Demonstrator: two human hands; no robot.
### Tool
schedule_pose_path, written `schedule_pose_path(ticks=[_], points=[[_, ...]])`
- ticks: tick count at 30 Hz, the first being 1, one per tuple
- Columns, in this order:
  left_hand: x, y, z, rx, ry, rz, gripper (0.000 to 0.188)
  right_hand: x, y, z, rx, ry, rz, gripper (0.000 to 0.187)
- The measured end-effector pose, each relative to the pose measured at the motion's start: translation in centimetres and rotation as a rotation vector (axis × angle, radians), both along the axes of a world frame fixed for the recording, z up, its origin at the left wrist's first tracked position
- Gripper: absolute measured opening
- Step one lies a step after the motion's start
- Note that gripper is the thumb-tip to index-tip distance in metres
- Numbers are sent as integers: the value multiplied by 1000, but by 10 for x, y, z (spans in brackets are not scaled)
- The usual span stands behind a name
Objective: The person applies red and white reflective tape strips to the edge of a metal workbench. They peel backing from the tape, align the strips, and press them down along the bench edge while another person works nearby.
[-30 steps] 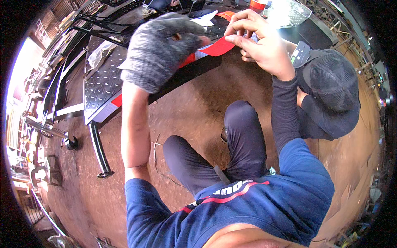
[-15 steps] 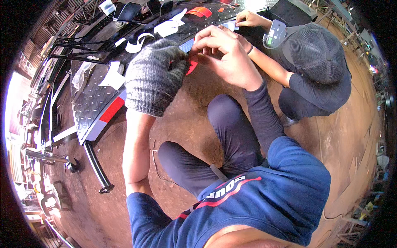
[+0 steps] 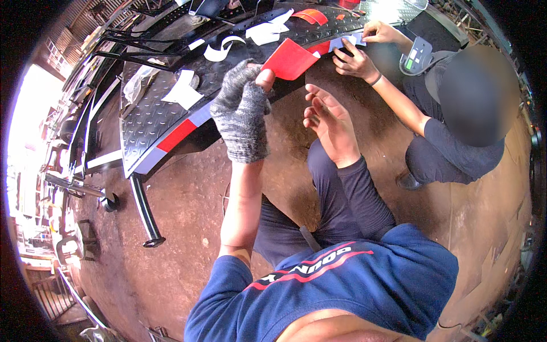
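My left hand [image 3: 244, 111], in a grey knitted glove with bare fingertips, pinches a piece of red reflective tape [image 3: 291, 60] by its near left corner. The tape is held up in front of the platform's edge, its far end slightly curled. My right hand [image 3: 332, 126] is bare and holds nothing; its fingers are apart and a little bent, below and right of the tape. Along the rim of the black tread-plate platform [image 3: 149, 128] runs a band of red and silver tape [image 3: 175, 135]. Part of that band is hidden behind my left hand and the red piece.
To the right a co-worker in a dark cap crouches, both hands [image 3: 359, 61] at the platform's edge. White paper scraps [image 3: 182, 91] and orange-red strips [image 3: 310, 17] lie on the platform. A black metal leg [image 3: 146, 211] juts out at the left over the brown floor [image 3: 142, 285].
The red tape piece, mostly hidden before, now shows in my left hand. My right hand has dropped away from my left and opened. The whole view has shifted.
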State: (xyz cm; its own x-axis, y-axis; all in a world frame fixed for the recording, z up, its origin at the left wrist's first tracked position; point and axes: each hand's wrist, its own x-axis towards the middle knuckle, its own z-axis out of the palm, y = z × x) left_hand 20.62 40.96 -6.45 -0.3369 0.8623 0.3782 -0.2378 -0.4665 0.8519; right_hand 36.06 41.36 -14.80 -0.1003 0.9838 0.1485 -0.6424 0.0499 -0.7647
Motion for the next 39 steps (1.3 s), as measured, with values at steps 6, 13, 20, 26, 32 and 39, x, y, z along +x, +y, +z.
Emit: schedule_pose_path(ticks=[6, 13, 20, 26, 32, 39], points=[[4, 1, -14, -58, -174, -146, 19, -9, 11, 8, 64, 262, 168, 40], [2, -6, -12, -81, -284, -142, 21, -6, 27, 11, 161, 418, 193, 22], [-8, -9, -21, -31, -170, 55, 20, -10, 33, 16, 190, 277, 77, 18], [-16, -2, -23, 42, -194, 91, 28, -11, 36, 33, 335, 55, -68, 18], [-44, 23, -43, 86, -30, 374, 32, 12, 33, 58, 532, -217, -316, 16], [-34, 30, -36, 3, -54, -58, 28, 55, 35, 70, 521, -419, -148, 16]])
